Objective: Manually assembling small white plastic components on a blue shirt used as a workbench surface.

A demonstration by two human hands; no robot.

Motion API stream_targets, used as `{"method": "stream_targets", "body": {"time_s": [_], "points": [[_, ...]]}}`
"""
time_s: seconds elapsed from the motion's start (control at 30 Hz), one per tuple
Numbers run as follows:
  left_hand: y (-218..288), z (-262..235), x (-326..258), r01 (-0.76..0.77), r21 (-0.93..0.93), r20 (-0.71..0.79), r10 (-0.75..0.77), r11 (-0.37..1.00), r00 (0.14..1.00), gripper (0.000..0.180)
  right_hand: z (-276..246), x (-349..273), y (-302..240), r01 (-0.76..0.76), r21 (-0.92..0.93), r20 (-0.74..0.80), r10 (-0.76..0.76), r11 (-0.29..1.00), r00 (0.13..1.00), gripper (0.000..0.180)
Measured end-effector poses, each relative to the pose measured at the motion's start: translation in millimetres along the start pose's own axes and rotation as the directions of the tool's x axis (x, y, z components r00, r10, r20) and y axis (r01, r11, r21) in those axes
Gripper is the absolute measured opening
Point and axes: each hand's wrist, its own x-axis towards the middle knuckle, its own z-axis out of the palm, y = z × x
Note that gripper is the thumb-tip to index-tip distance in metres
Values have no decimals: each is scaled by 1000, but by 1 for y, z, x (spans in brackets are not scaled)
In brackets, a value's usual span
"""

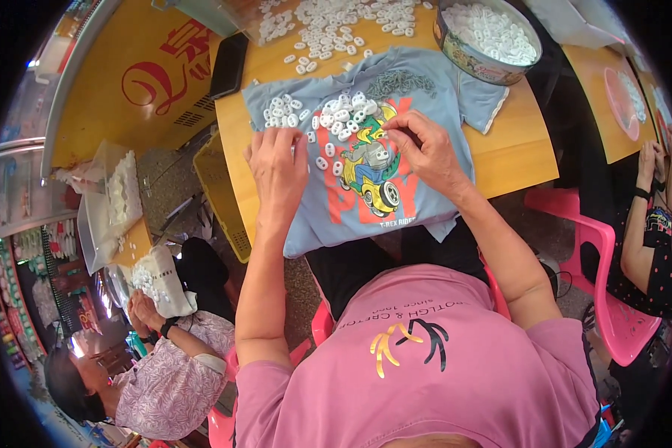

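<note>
A grey-blue printed T-shirt [306, 231] lies spread over the table and my lap. On it are a pile of small white oval pieces with dark holes [343, 116] and a smaller group of the same pieces [280, 112] to its left. My left hand [276, 168] is at the near side of these pieces, fingers curled down and their tips partly hidden. My right hand [428, 153] is raised over the shirt's print, thumb and forefinger pinched together. Whatever is in the pinch is too small to name. Beyond it lies a tangle of grey-green cord bits [402, 84].
More white pieces [328, 30] cover the table's far side. A round tin [493, 71] full of them stands far right, a black phone [229, 66] far left. One person [168, 373] sits at left, another [642, 216] at right by a pink chair [612, 276].
</note>
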Motion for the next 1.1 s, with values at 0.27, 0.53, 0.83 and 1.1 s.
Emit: {"method": "stream_targets", "body": {"time_s": [0.27, 0.53, 0.83, 1.1], "points": [[2, 2, 15, -98, 58, 97, 92, 993, 991, 9, 1, 2, 4, 69, -8, -28, -70, 998, 997, 8], [42, 4, 6, 130, -453, 168, -59, 882, 984, 15, -1, 1, 4, 50, -6, -21, -50, 999, 999, 8], [30, 12, -6, -207, -48, 60, 209, 977, 976, 19, 0, -1, 4, 57, -9, -15, -57, 998, 998, 8], [4, 0, -24, -83, -72, 4, 84, 994, 996, 18, 0, 0, 2, 57, -23, -23, -58, 998, 998, 8]]}}
